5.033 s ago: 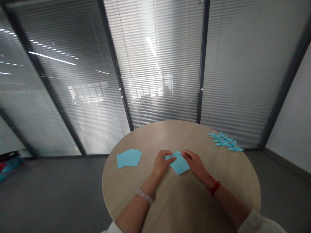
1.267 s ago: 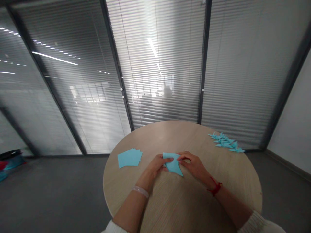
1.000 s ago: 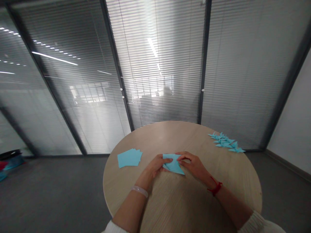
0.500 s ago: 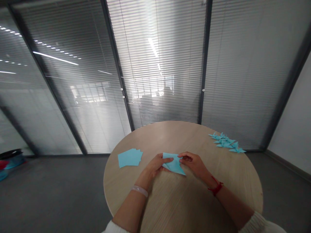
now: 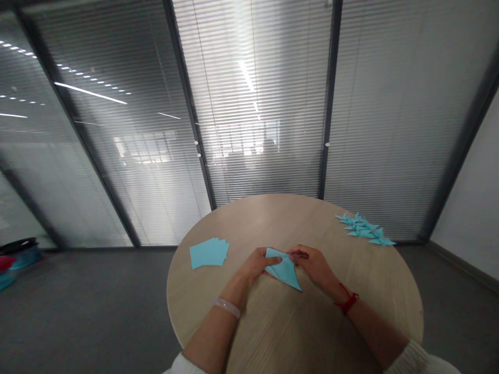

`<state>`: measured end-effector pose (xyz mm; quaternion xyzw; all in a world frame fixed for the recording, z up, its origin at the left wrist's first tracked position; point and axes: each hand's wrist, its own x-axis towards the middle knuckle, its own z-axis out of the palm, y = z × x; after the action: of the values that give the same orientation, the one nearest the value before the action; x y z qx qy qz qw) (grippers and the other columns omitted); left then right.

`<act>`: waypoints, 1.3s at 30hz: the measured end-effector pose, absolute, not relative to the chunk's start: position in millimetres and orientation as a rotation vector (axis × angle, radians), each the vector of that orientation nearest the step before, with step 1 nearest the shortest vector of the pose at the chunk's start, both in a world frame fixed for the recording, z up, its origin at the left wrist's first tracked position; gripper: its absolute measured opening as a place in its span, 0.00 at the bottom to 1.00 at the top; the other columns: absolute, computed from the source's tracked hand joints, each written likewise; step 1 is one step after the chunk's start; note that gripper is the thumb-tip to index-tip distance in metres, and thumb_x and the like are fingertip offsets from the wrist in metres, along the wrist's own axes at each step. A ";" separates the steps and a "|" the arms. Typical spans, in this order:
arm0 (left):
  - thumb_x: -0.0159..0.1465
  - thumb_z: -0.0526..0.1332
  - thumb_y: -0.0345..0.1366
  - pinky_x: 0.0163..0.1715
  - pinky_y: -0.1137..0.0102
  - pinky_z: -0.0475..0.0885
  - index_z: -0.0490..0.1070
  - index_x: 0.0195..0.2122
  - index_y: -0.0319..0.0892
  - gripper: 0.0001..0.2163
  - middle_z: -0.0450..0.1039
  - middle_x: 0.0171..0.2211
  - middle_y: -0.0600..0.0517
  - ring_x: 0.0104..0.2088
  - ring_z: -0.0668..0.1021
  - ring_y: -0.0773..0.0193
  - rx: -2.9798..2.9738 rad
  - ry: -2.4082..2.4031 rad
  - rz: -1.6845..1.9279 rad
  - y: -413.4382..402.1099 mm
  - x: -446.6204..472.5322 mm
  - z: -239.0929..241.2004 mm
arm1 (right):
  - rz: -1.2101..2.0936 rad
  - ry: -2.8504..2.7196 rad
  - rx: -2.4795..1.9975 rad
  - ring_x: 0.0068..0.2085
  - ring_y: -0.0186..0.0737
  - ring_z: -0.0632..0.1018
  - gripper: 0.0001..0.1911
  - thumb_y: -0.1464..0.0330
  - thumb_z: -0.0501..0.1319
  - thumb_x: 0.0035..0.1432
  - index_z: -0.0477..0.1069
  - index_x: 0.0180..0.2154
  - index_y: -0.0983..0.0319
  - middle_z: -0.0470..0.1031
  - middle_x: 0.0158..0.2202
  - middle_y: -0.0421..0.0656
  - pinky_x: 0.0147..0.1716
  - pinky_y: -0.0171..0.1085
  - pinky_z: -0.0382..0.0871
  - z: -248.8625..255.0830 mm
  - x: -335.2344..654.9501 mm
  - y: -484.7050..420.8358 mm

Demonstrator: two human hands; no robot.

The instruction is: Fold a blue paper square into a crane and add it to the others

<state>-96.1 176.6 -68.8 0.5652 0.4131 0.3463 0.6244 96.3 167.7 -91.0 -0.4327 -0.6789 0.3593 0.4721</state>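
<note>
A light-blue folded sheet of paper [image 5: 284,271] is held over the middle of the round table, one pointed corner aimed down to the right. My left hand [image 5: 259,263] grips its left side, thumb lying on top and the other fingers beneath. At the upper right edge, my right hand [image 5: 310,262] pinches the paper between thumb and fingers. To the left lies a fanned stack of light-blue paper sheets [image 5: 209,253]. Several folded blue paper cranes [image 5: 362,228] sit in a cluster near the table's far right edge.
The round wooden table [image 5: 268,213] stands close to a glass partition with blinds [image 5: 268,171]. Grey floor [image 5: 117,306] surrounds it. Blue, red and black items [image 5: 21,254] are at the far left, with a white wall [image 5: 471,208] on the right.
The folded paper has turned slightly, its pointed corner shifting down and a little right. My left hand has moved slightly right, while my right hand stays at the paper's edge.
</note>
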 end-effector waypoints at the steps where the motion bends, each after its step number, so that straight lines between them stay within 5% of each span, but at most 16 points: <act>1: 0.45 0.70 0.40 0.32 0.66 0.72 0.77 0.33 0.34 0.17 0.78 0.30 0.46 0.27 0.77 0.61 1.288 0.943 0.796 176.4 -96.2 -68.1 | 0.891 -1.650 -1.059 0.31 0.40 0.76 0.11 0.65 0.59 0.50 0.76 0.33 0.62 0.78 0.30 0.44 0.31 0.36 0.69 -90.0 96.6 167.1; 9: 0.46 0.68 0.35 0.31 0.69 0.71 0.76 0.35 0.37 0.15 0.76 0.27 0.50 0.26 0.75 0.65 1.180 0.923 0.859 178.6 -98.3 -63.7 | 0.859 -1.672 -1.040 0.34 0.42 0.77 0.13 0.64 0.57 0.52 0.78 0.34 0.61 0.78 0.35 0.45 0.34 0.38 0.71 -91.0 96.4 168.5; 16: 0.48 0.65 0.31 0.27 0.73 0.66 0.76 0.35 0.38 0.11 0.73 0.23 0.54 0.23 0.72 0.69 1.220 0.942 0.969 179.0 -94.6 -61.6 | 1.154 -1.386 -0.921 0.35 0.42 0.78 0.26 0.56 0.61 0.51 0.68 0.50 0.61 0.77 0.36 0.44 0.34 0.40 0.73 -92.3 95.1 171.3; 23: 0.47 0.69 0.36 0.32 0.72 0.66 0.75 0.38 0.38 0.16 0.77 0.30 0.50 0.28 0.74 0.66 1.304 0.897 1.045 176.9 -89.5 -62.7 | 1.399 -1.272 -0.850 0.37 0.44 0.78 0.20 0.56 0.65 0.48 0.74 0.38 0.63 0.78 0.37 0.47 0.40 0.42 0.70 -87.4 93.9 163.1; 28: 0.45 0.72 0.39 0.39 0.70 0.67 0.76 0.39 0.38 0.20 0.77 0.39 0.46 0.37 0.75 0.61 1.419 0.888 1.017 169.5 -85.5 -56.0 | 1.316 -1.300 -0.907 0.32 0.43 0.77 0.22 0.53 0.67 0.43 0.75 0.35 0.63 0.78 0.31 0.44 0.35 0.40 0.69 -88.6 95.9 166.0; 33: 0.51 0.67 0.50 0.37 0.70 0.66 0.75 0.43 0.36 0.25 0.77 0.36 0.46 0.35 0.75 0.61 1.434 0.852 0.925 170.0 -87.5 -58.1 | 1.182 -1.337 -0.962 0.31 0.41 0.75 0.21 0.53 0.67 0.43 0.75 0.32 0.64 0.77 0.29 0.43 0.32 0.37 0.68 -94.9 99.8 172.3; 36: 0.55 0.56 0.59 0.35 0.69 0.66 0.76 0.38 0.35 0.29 0.76 0.33 0.45 0.34 0.75 0.61 1.387 0.917 0.919 173.5 -88.7 -61.8 | 1.177 -1.374 -0.952 0.31 0.41 0.75 0.21 0.52 0.65 0.45 0.75 0.32 0.63 0.77 0.29 0.43 0.31 0.37 0.67 -98.6 99.7 174.8; 39: 0.52 0.60 0.58 0.31 0.72 0.65 0.74 0.29 0.36 0.26 0.73 0.27 0.49 0.30 0.74 0.64 1.445 1.039 0.976 177.3 -88.6 -64.5 | 1.198 -1.446 -0.953 0.28 0.38 0.74 0.20 0.53 0.65 0.46 0.75 0.32 0.64 0.75 0.28 0.42 0.29 0.35 0.66 -102.2 97.8 177.5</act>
<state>-88.6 177.3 -64.5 0.6046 0.4347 0.4086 0.5278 97.8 177.5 -102.2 -0.3931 -0.5966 0.4943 0.4952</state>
